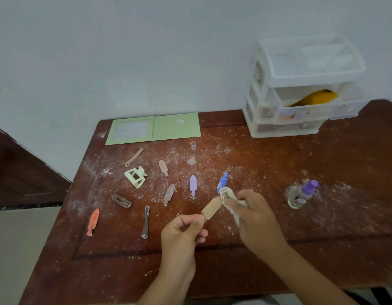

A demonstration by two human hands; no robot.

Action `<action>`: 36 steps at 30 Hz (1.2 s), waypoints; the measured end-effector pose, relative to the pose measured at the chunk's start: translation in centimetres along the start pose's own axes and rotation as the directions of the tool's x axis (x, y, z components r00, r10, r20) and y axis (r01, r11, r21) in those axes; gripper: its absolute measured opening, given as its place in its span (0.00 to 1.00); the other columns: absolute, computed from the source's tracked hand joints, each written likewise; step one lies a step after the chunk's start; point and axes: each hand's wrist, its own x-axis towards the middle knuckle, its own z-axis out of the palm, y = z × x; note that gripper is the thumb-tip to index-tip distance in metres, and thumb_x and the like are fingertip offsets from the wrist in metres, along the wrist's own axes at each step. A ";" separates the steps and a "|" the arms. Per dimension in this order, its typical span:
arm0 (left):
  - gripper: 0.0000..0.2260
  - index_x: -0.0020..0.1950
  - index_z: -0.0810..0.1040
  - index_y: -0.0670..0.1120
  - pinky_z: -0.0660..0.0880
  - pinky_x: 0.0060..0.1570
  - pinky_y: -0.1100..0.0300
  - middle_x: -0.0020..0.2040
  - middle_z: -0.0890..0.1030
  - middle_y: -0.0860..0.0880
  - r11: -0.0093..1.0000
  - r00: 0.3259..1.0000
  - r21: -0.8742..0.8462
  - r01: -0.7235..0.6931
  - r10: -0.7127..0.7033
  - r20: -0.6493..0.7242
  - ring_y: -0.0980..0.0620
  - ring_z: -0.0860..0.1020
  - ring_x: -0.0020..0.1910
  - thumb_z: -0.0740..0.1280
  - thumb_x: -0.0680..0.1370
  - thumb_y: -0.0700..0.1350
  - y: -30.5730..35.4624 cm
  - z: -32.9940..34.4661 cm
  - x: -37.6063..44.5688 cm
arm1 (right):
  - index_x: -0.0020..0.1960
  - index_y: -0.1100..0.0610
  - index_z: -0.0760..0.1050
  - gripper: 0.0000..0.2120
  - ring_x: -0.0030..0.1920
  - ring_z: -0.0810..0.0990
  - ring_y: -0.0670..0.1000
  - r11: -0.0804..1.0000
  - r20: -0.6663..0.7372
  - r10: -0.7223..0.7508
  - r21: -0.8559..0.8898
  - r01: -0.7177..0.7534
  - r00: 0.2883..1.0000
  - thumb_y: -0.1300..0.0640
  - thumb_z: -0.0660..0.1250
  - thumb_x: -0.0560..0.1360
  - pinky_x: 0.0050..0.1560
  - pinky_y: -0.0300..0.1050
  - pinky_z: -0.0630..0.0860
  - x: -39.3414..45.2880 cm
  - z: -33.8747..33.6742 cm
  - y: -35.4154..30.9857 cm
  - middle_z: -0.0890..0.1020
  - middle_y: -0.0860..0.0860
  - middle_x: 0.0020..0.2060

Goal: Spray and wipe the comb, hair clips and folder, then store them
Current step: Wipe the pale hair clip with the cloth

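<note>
Left hand [181, 233] pinches the near end of a beige clip [211, 208] between curled fingers and thumb, above the table [322, 216]. Right hand [254, 219], fingers curled, grips a white cloth [229, 198] pressed to the clip's far end. Other clips lie scattered to the left; folder [154, 129] open at the rear edge; spray bottle [302, 193] right; drawers [300, 84] beyond.

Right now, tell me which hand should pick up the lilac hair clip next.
Left, probably. The left hand only pinches the beige clip; the right hand grips the white cloth. The lilac hair clip lies above the left hand.
</note>
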 end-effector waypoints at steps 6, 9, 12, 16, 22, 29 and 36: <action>0.10 0.33 0.75 0.38 0.68 0.20 0.71 0.19 0.75 0.49 0.994 0.997 0.081 -0.071 0.069 0.039 0.60 0.72 0.18 0.63 0.73 0.29 -0.1 -0.2 -0.1 | 0.52 0.60 0.76 0.16 0.38 0.67 0.48 0.994 0.083 -0.059 0.092 0.051 0.995 0.60 0.50 0.78 0.35 0.37 0.67 -0.2 -0.1 -1.5 0.72 0.52 0.43; 0.10 0.33 0.76 0.38 0.69 0.20 0.70 0.20 0.76 0.48 0.989 0.995 0.119 -0.086 0.079 0.067 0.60 0.72 0.18 0.63 0.73 0.29 0.0 -0.8 -0.2 | 0.52 0.62 0.79 0.18 0.36 0.70 0.47 0.984 0.040 0.115 0.130 -0.119 0.993 0.58 0.53 0.73 0.31 0.30 0.69 1.1 -1.1 0.6 0.76 0.56 0.38; 0.09 0.34 0.76 0.38 0.71 0.22 0.70 0.20 0.76 0.48 0.984 0.993 0.147 -0.102 0.091 0.081 0.59 0.72 0.19 0.63 0.73 0.29 0.2 -1.2 -0.1 | 0.57 0.57 0.77 0.19 0.38 0.70 0.47 0.965 -0.007 0.166 0.206 -0.161 0.986 0.60 0.52 0.72 0.37 0.29 0.69 1.6 -2.1 1.6 0.75 0.54 0.42; 0.11 0.32 0.76 0.39 0.71 0.22 0.69 0.19 0.75 0.48 0.965 0.980 0.207 -0.161 0.131 0.150 0.59 0.73 0.19 0.64 0.72 0.29 0.5 -1.3 -0.4 | 0.58 0.52 0.72 0.19 0.47 0.72 0.44 0.958 0.189 -0.081 0.285 0.025 0.979 0.63 0.54 0.70 0.47 0.30 0.70 1.1 -2.3 0.5 0.76 0.52 0.50; 0.11 0.31 0.75 0.38 0.71 0.21 0.68 0.19 0.75 0.47 0.978 0.975 0.175 -0.116 0.079 0.207 0.58 0.73 0.19 0.63 0.72 0.27 0.6 -2.1 -0.3 | 0.56 0.51 0.77 0.19 0.47 0.73 0.34 0.893 0.498 0.015 0.384 -0.236 0.867 0.54 0.57 0.69 0.46 0.25 0.68 0.8 -2.4 0.9 0.76 0.41 0.47; 0.11 0.32 0.75 0.38 0.72 0.23 0.68 0.20 0.76 0.47 0.952 0.957 0.254 -0.168 0.096 0.274 0.58 0.73 0.19 0.64 0.71 0.27 0.0 -2.1 -0.8 | 0.41 0.43 0.70 0.09 0.38 0.75 0.35 0.760 0.572 0.211 0.414 -0.501 0.793 0.57 0.58 0.69 0.36 0.28 0.70 1.2 -2.8 -0.9 0.77 0.41 0.37; 0.12 0.30 0.76 0.42 0.71 0.25 0.70 0.19 0.76 0.49 0.919 0.967 0.328 -0.219 0.159 0.200 0.60 0.73 0.20 0.66 0.71 0.29 -0.9 -1.3 -0.9 | 0.42 0.55 0.76 0.12 0.38 0.77 0.50 0.141 0.436 0.754 0.624 -0.769 0.491 0.68 0.58 0.76 0.36 0.42 0.74 1.5 -0.8 -0.5 0.80 0.54 0.41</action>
